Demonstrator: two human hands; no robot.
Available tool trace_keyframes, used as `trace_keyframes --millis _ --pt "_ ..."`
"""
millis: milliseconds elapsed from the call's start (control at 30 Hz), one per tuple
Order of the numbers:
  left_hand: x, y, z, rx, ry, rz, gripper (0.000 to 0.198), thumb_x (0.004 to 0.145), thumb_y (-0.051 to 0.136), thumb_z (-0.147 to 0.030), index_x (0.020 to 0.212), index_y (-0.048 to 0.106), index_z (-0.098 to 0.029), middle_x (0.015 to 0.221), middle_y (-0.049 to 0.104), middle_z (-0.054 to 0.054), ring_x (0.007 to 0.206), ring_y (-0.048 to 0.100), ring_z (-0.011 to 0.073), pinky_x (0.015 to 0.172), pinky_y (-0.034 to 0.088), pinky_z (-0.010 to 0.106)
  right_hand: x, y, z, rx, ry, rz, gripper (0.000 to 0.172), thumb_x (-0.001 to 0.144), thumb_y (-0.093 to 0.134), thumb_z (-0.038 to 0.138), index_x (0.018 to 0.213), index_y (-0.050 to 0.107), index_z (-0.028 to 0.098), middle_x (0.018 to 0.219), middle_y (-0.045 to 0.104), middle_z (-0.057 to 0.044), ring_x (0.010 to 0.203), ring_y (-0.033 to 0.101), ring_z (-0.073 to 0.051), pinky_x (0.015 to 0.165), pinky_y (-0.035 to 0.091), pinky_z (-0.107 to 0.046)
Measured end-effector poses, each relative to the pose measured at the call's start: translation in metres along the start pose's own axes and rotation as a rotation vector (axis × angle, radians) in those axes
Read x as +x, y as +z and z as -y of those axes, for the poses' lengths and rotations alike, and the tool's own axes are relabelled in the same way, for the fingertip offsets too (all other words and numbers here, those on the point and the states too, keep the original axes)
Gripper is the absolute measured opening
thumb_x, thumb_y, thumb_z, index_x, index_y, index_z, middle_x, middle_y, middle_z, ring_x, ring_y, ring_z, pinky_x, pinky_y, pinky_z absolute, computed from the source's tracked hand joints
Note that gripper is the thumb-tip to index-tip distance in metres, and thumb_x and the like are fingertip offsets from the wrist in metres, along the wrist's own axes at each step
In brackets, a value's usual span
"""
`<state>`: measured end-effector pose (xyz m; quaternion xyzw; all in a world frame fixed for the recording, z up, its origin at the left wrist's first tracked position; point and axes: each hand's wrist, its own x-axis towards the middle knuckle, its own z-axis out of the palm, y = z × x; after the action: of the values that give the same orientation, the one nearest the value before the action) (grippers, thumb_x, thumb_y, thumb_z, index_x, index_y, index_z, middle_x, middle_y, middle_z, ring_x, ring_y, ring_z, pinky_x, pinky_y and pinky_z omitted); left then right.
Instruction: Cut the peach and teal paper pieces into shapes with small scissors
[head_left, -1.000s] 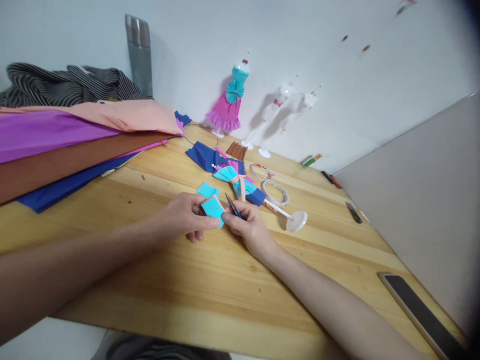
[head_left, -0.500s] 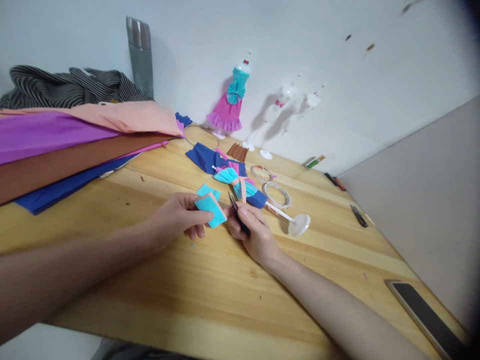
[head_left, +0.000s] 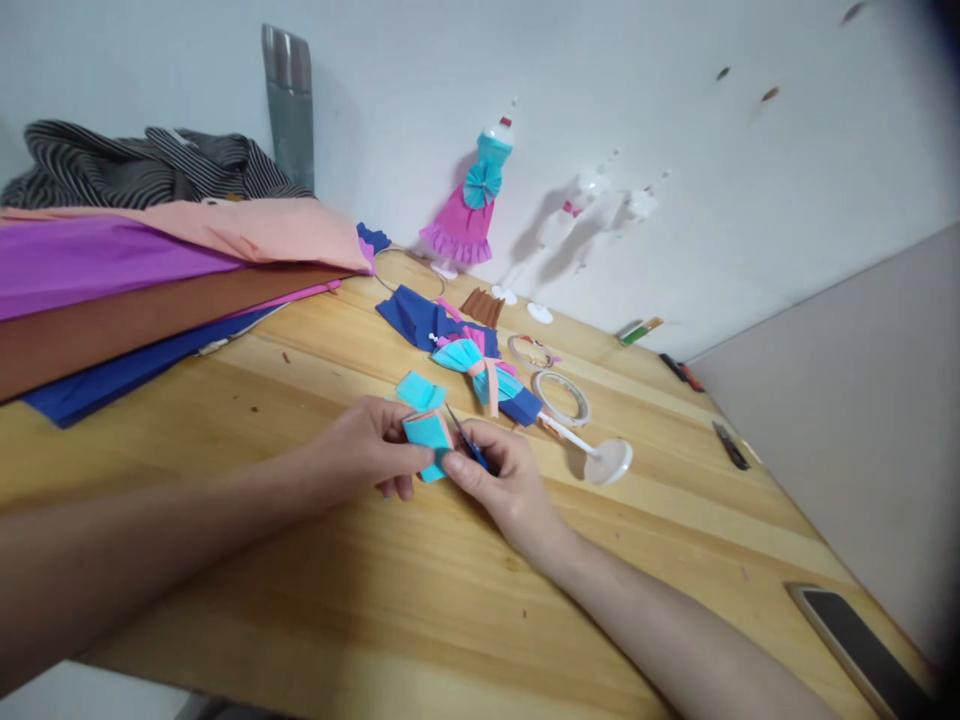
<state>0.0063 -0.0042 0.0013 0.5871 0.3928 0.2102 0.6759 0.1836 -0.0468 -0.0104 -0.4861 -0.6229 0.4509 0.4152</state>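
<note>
left hand point(head_left: 379, 447): closed on a folded piece point(head_left: 427, 430) (blue, pink-edged), above the desk point(head_left: 345, 610). right hand point(head_left: 504, 480): curled round a pointed tool point(head_left: 472, 446), thumb at the piece. beyond: blue scrap point(head_left: 420, 390), on the desk.

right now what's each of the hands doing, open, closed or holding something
Left hand: closed, pinching the folded turquoise piece.
Right hand: closed around a pointed dark tool, thumb at the turquoise piece's edge.

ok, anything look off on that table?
One dressed mannequin lies down, its round white base on edge, while three others stand upright by the wall. Possibly deliberate. Dark specks also mark the wall; can't tell what they are.
</note>
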Motion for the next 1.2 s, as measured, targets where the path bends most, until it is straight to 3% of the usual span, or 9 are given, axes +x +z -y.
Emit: trace_keyframes --millis 233,433,767,967,1200 --pt "-0.0015 -0.0024 -0.0004 0.054 0.039 0.055 0.015 0.065 0.062 -0.03 0.062 0.057 -0.016 0.047 0.058 -0.003 0.045 0.056 0.0094 0.046 0.046 0.018 -0.0016 0.0041 0.0018 -0.069 -0.018 -0.028 0.028 0.079 0.06 0.038 0.062 0.053 0.018 0.058 0.041 0.003 0.055 0.035 -0.012 0.052 0.03 -0.026" --pt "-0.0023 -0.0001 -0.0003 0.035 0.059 -0.041 0.019 0.067 0.061 -0.033 0.062 0.058 -0.015 0.047 0.058 -0.003 0.043 0.054 0.0088 0.043 0.044 0.017 -0.0007 0.0043 0.0028 -0.009 0.038 -0.036 0.028 0.078 0.06 0.038 0.061 0.051 0.018 0.057 0.037 0.004 0.055 0.031 -0.011 0.053 0.028 -0.026" --pt "-0.0025 0.0019 0.0014 0.116 0.041 -0.053 0.015 0.066 0.059 -0.03 0.063 0.061 -0.015 0.046 0.058 -0.002 0.044 0.054 0.0109 0.045 0.045 0.02 0.0005 0.0044 0.0023 0.024 0.069 -0.046 0.028 0.075 0.063 0.035 0.057 0.048 0.019 0.056 0.035 0.005 0.054 0.03 -0.01 0.051 0.025 -0.026" --pt "-0.0046 0.0033 -0.0003 0.052 0.052 -0.024 0.016 0.064 0.065 -0.03 0.071 0.06 -0.016 0.053 0.059 -0.004 0.049 0.057 0.0109 0.049 0.047 0.021 -0.0004 0.0059 -0.0013 0.091 0.079 -0.103 0.026 0.075 0.063 0.035 0.059 0.051 0.018 0.054 0.037 0.005 0.053 0.029 -0.01 0.051 0.024 -0.026" --pt "-0.0042 0.0031 -0.0008 0.049 -0.009 -0.08 0.017 0.064 0.063 -0.031 0.07 0.059 -0.015 0.051 0.055 -0.004 0.047 0.055 0.0103 0.047 0.043 0.02 0.0006 0.0071 0.0022 0.097 0.071 -0.095 0.029 0.073 0.067 0.035 0.057 0.051 0.018 0.055 0.037 0.005 0.054 0.03 -0.01 0.052 0.026 -0.026"
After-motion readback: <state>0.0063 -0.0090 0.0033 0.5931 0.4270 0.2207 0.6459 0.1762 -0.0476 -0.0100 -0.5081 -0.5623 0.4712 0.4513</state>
